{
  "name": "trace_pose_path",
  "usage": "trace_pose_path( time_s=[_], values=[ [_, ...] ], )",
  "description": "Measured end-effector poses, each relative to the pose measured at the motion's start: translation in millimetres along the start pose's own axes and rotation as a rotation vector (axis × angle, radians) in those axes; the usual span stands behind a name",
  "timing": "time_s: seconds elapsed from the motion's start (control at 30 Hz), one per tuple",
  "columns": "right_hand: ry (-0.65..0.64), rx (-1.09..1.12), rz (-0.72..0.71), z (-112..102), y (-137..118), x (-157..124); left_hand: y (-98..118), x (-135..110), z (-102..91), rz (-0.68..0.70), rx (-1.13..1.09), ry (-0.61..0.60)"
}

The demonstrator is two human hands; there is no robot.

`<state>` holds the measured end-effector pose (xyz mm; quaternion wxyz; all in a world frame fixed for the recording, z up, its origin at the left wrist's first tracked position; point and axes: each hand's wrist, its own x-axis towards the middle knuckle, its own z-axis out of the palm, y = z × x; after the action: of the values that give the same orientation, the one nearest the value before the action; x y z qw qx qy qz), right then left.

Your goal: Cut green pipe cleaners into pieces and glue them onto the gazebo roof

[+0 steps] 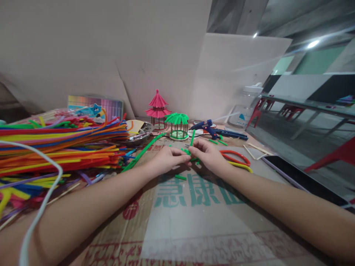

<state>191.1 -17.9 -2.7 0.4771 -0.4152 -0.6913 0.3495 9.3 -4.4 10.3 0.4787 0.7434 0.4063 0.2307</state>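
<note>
Finding 1, hands. The left hand (169,159) and right hand (208,153) meet fingertip to fingertip at the middle of the cardboard sheet (194,221). Both are nearly closed. The left thumb and fingers are pinched together on a small cluster of green offcuts (186,151) held between the two hands. The right hand's fingers are curled in, gripping the lower end of a green pipe-cleaner piece (192,137).

Finding 2, orientation. The piece stands out of the right fingertips with its long axis close to 12 o'clock to 6 o'clock. Its free end points to 12 o'clock, leaning slightly toward 1, at the green pavilion model (177,125) just beyond.

Finding 3, surroundings.
- A loose green cutting (180,177) lies on the cardboard at 6 o'clock from the hands.
- A long green stem (142,152) runs from 8 o'clock to 1 o'clock beside the left hand.
- A pink pavilion model (158,109) stands at 11 o'clock.
- A blue glue gun (206,127) lies at 1 o'clock.
- A red loop (235,157) lies at 3 o'clock, close to the right wrist.
- A large bundle of coloured pipe cleaners (63,144) occupies the 9 o'clock side.
</note>
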Motion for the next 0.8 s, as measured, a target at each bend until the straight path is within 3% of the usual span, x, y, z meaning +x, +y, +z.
trace_pose_path(
  time_s=[0.53, 0.67, 0.8],
  values=[
    [-0.009, -0.088, -0.010, -5, -8, 6, 7, -5, 1.0, -0.024, -0.031, 0.010],
    [-0.166, -0.320, -0.013, -30, -28, 10, 11, -7, 2.6, -0.025, -0.046, 0.008],
    [-0.311, -0.768, 0.050, -73, -32, -1, 10, -6, 3.0, -0.006, -0.028, 0.026]
  ],
)
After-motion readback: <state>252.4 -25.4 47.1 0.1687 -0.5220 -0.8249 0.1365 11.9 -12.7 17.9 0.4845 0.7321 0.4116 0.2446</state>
